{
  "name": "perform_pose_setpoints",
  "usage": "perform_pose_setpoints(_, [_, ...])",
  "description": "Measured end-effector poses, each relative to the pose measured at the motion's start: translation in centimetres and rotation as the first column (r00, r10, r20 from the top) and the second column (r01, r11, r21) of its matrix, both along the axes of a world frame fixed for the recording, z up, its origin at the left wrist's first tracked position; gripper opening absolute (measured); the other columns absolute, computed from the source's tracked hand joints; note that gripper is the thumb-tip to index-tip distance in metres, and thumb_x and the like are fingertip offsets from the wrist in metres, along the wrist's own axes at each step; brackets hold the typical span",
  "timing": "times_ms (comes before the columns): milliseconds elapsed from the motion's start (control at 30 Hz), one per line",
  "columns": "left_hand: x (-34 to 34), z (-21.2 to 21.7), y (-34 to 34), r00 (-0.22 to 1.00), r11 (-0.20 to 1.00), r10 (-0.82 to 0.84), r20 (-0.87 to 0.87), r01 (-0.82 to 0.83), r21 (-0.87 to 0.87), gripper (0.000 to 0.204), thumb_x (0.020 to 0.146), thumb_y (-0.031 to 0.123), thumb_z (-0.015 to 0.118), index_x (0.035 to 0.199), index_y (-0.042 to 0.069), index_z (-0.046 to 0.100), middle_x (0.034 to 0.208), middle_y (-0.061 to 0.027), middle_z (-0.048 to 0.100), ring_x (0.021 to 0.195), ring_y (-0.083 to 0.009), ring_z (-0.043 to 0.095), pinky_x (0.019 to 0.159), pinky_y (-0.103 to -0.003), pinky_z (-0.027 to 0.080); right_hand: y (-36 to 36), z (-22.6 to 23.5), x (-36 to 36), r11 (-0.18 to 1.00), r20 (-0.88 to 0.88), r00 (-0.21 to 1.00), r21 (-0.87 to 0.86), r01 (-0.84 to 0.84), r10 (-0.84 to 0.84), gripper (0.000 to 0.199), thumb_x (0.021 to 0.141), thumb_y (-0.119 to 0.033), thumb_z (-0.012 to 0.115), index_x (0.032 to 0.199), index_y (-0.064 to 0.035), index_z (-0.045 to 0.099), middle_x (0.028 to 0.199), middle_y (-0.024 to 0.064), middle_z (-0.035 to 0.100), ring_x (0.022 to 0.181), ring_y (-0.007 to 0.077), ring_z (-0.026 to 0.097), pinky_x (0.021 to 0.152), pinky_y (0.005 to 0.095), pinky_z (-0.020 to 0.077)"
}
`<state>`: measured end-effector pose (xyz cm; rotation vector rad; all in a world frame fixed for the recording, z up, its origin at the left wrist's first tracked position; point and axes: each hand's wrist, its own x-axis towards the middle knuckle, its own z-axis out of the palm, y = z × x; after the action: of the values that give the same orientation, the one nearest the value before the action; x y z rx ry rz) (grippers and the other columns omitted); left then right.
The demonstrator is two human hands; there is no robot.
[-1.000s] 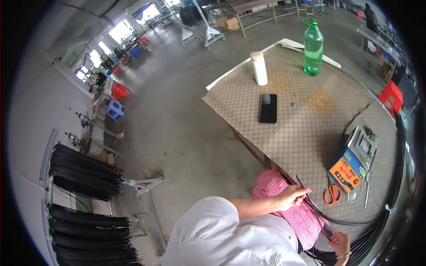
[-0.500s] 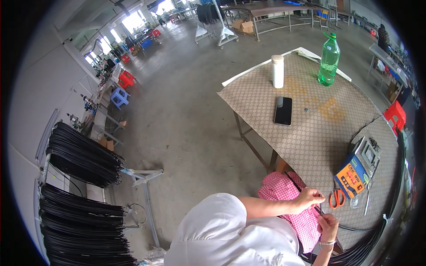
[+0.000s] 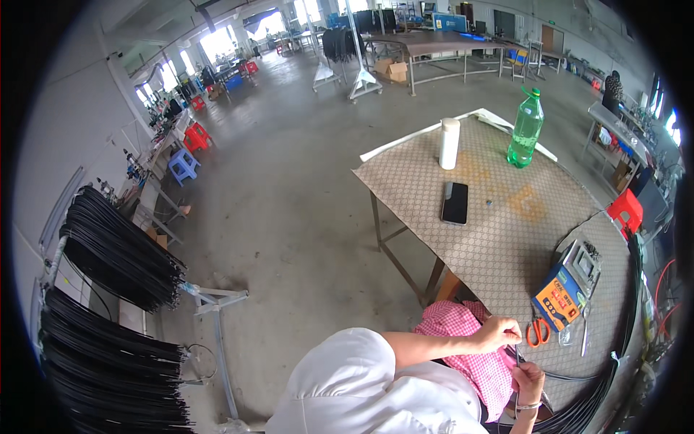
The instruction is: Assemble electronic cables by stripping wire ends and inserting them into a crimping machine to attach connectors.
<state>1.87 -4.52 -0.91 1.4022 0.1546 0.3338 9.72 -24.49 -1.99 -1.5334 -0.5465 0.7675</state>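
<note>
Head view: left hand [image 3: 499,334] pinches one end of a cable [image 3: 517,354]; right hand [image 3: 529,382] grips it lower, beside the table [image 3: 499,253]. Cable black, thin, roughly straight between hands.

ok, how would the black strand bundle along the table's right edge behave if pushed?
Probably springy rather than limp: the black bundle holds a smooth curve. Likely to splay below the white tie, where strands spread apart.
</note>
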Motion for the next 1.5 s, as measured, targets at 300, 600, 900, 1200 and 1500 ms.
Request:
perform_pose_setpoints(300, [1.0,-0.5,-1.5,0.969,0.613,-0.227,-0.098,0.064,-0.787,0.013,0.082,0.016,0.060,0.083,0.006,0.053,0.065,0.0012,0.047,0.052,-0.0052,0.042,0.044,-0.018,0.034,-0.6,-0.5,-0.2,0.996,-0.138,0.990,0.081,-0.031,0.042,0.010,0.079,-0.009,0.062,0.077,-0.0024,0.055,0.055,0.0022,0.052,0.042,0.0080,0.046,0.039,0.0203,0.0355])
perform_pose_setpoints(600, [1.8,-0.4,-2.7,0.978,0.792,-0.146,-0.149,0.026,-0.610,0.016,0.081,0.018,0.062,0.084,0.005,0.054,0.062,0.0017,0.048,0.048,-0.0042,0.041,0.040,-0.018,0.032,3.4,1.9,-2.3,0.951,0.140,0.942,0.086,0.296,-0.306,0.006,0.077,0.002,0.058,0.074,0.0004,0.053,0.057,-0.0011,0.049,0.044,0.0041,0.042,0.038,0.0181,0.0312])
perform_pose_setpoints(900, [2.3,0.3,-2.4,0.970,0.754,-0.188,-0.152,0.043,-0.656,0.015,0.079,0.016,0.064,0.081,0.009,0.051,0.061,0.0023,0.048,0.050,-0.0062,0.047,0.044,-0.020,0.037,2.9,2.4,-1.3,0.976,-0.042,0.975,-0.024,0.217,-0.218,0.017,0.082,-0.012,0.056,0.069,-0.0006,0.055,0.053,-0.0001,0.048,0.044,0.0061,0.042,0.040,0.0213,0.0313])
perform_pose_setpoints(1200, [1.9,1.6,-1.1,0.961,0.756,-0.251,-0.112,0.123,-0.643,0.016,0.084,0.010,0.056,0.099,0.003,0.057,0.078,-0.0009,0.057,0.066,-0.0074,0.052,0.062,-0.019,0.044,2.0,3.1,-0.5,0.927,-0.358,0.912,0.233,0.294,-0.200,0.012,0.085,-0.012,0.057,0.083,0.0003,0.056,0.063,0.0018,0.052,0.048,0.0070,0.043,0.042,0.0196,0.0316])
perform_pose_setpoints(1500, [1.4,2.5,-0.8,0.975,0.882,-0.206,-0.083,0.149,-0.447,0.013,0.083,0.005,0.057,0.095,0.000,0.058,0.078,-0.0034,0.059,0.066,-0.0081,0.053,0.063,-0.019,0.044,2.6,3.0,-1.1,0.946,-0.295,0.933,0.181,0.267,-0.207,0.008,0.080,-0.007,0.062,0.077,-0.0009,0.058,0.059,-0.0010,0.052,0.047,0.0045,0.044,0.040,0.0172,0.0315])
